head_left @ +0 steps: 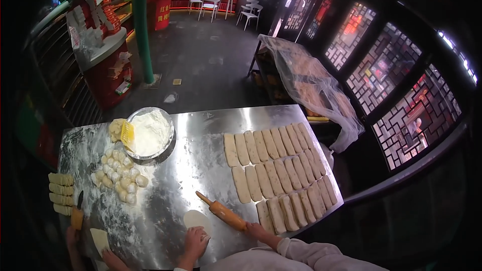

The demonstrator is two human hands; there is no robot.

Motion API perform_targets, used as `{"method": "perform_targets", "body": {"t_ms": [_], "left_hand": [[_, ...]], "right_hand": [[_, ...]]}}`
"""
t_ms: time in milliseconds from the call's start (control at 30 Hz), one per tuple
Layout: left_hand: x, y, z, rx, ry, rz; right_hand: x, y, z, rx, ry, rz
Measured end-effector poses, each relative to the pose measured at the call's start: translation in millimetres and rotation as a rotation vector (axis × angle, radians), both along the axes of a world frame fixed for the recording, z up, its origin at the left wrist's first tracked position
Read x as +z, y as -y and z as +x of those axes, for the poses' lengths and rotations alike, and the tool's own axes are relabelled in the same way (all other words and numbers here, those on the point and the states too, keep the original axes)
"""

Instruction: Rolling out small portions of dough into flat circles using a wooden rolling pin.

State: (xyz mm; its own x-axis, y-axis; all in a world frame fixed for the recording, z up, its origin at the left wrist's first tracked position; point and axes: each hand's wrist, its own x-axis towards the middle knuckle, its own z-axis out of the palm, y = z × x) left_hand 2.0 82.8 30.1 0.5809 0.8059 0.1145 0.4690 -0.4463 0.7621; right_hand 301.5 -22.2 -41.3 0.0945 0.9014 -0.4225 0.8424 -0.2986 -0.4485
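While my right hand (257, 232) is wrapped around the near handle of the tan wooden rolling pin (228, 215), my left hand (197, 243) rests with bent fingers on the near edge of the pale, flat round of dough (196, 219); whether it pinches that edge I cannot tell. The dough lies on the shiny stainless-steel desk (193, 170), just left of the pin's barrel. For even thickness, I'd judge it best to press lightly from the rim inward, turn the dough a little between strokes, and keep my left fingers clear of the barrel. Far beyond, a tall red panel (159, 10) bears large yellow characters; on the pin I can make out no label.
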Motion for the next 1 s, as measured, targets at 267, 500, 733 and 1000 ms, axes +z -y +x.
{"method": "perform_targets", "body": {"t_ms": [267,500,733,1000], "left_hand": [[-3.5,-22.2,49.1,0.226,-0.434,0.095],[-5.1,-19.5,67.1,0.106,-0.478,0.182],[-5.4,-2.5,56.9,0.099,-0.459,0.182],[-4.3,-25.8,46.8,0.234,-0.158,0.076]], "right_hand": [[-1.5,-7.0,8.0,0.036,-0.034,-0.030],[-2.6,-9.7,8.6,0.039,-0.006,-0.022],[8.0,0.2,-1.6,0.003,-0.040,-0.096],[26.7,-20.8,18.1,-0.036,0.062,0.153]]}}
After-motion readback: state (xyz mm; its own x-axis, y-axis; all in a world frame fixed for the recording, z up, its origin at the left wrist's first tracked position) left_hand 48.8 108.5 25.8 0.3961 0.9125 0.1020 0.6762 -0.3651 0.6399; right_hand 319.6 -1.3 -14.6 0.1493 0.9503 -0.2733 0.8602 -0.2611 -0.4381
